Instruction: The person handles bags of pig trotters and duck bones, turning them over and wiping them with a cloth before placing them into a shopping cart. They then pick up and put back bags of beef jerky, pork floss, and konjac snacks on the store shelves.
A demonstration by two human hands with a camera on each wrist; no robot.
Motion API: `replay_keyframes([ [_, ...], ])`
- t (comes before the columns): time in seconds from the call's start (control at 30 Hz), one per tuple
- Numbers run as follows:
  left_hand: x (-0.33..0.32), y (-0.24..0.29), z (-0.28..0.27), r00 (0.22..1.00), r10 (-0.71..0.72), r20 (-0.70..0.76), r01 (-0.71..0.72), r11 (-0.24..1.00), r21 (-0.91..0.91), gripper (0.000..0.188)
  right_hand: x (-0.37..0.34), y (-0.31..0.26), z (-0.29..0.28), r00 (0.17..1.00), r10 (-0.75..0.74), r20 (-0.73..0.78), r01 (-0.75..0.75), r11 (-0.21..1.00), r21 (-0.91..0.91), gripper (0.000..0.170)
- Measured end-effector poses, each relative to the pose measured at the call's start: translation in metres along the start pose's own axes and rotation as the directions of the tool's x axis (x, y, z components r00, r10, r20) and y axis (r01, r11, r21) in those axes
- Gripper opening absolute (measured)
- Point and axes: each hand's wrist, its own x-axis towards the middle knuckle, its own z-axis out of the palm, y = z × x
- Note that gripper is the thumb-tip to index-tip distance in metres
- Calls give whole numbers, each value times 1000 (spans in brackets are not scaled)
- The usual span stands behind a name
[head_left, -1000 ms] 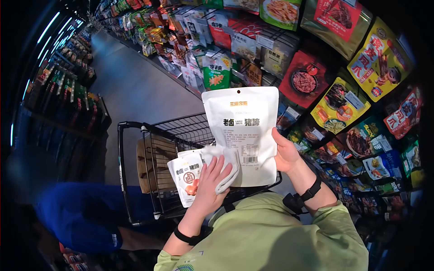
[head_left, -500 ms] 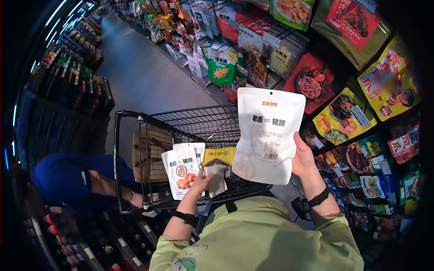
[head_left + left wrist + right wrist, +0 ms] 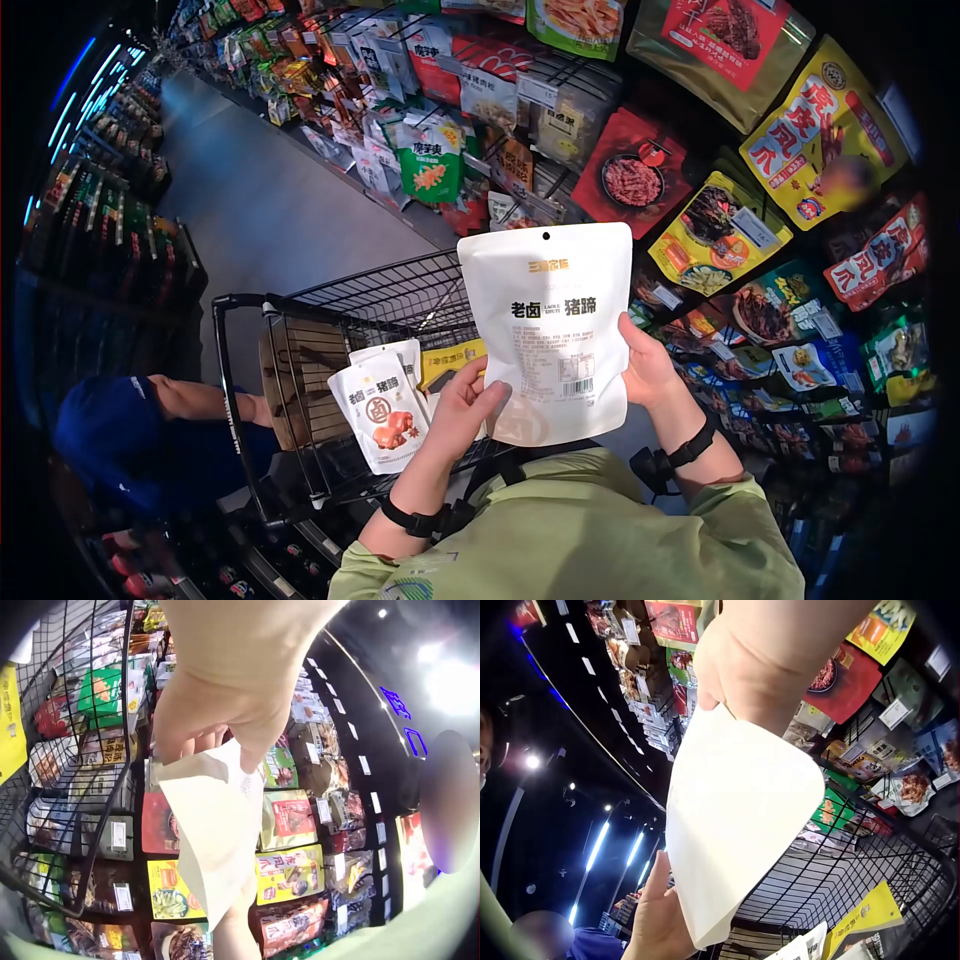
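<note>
A white pouch of braised pig trotters (image 3: 545, 350), back label facing up, is held in front of the body by both hands. The right hand (image 3: 652, 362) grips its right edge, thumb on the printed side and the other fingers hidden behind. At the lower left edge the left hand (image 3: 462, 408) pinches the pouch between its thumb and fingers. From the left wrist, the same pouch (image 3: 217, 817) appears edge-on under the left hand (image 3: 217, 712). The right wrist view shows the broad white side of the pouch (image 3: 735, 802) below the right hand (image 3: 750, 682).
A black wire cart (image 3: 390, 300) stands just ahead, holding similar white pouches (image 3: 385, 415), a yellow packet (image 3: 450, 360) and a wooden crate (image 3: 295, 380). Hanging snack packets (image 3: 635, 165) line the right side. Someone in blue (image 3: 120, 440) is at the left, one hand near the cart.
The left hand has moved from the pale item over the cart to the large pouch's lower left edge. The right hand has kept its grip on the pouch throughout.
</note>
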Motion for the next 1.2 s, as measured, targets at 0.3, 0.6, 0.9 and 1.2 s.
replay_keyframes([
  [0.3, 4, -10, 36, 993, 35, -116, -39, 999, -34, 30, -10, -24, -11, 997, 61, 48, -52, 984, -171, 55],
  [0.6, 5, -50, 144, 941, 179, -288, -206, 976, -69, 30, -54, -101, -40, 979, 202, 24, -175, 898, -403, 57],
  [0.9, -20, -80, 220, 870, 251, -424, -316, 944, -90, 29, -85, -134, -67, 911, 311, 271, -231, 929, -290, 54],
  [1.2, -33, -81, 236, 875, 270, -403, -314, 948, -47, 27, -115, -133, -73, 918, 286, 274, -225, 946, -232, 57],
])
